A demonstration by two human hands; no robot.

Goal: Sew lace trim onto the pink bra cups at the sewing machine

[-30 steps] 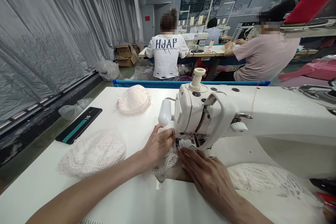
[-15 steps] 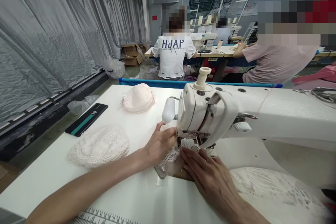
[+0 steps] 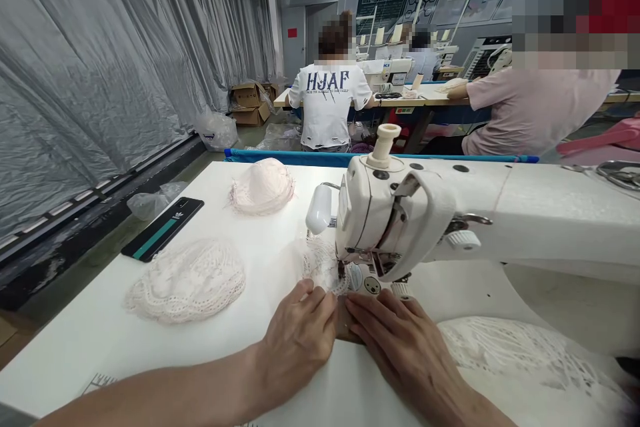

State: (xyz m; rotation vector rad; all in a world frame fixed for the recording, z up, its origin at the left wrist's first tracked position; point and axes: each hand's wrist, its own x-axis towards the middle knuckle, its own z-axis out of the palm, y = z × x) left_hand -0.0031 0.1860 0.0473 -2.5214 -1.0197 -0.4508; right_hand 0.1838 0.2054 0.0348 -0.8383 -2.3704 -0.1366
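Note:
A piece of white lace (image 3: 323, 260) lies under the needle end of the white sewing machine (image 3: 385, 213). My left hand (image 3: 303, 327) is closed on the near edge of this lace, left of the needle, with the fingers curled down. Just right of it my right hand (image 3: 400, 337) lies flat on the machine bed, its fingers stretched out and the tips by the lace edge beside the presser foot. Whether those tips press on the lace is hard to see. The machine head partly hides the lace.
A lace cup (image 3: 187, 280) and a pale pink cup (image 3: 263, 187) lie on the left of the white table, near a dark phone (image 3: 163, 229). White lace fabric (image 3: 525, 360) is heaped at right. A ruler (image 3: 100, 381) shows under my left forearm. People sit at machines beyond.
My left hand has moved from the far side of the lace toward me, to its near edge, uncovering the lace. My right hand has stayed almost in place.

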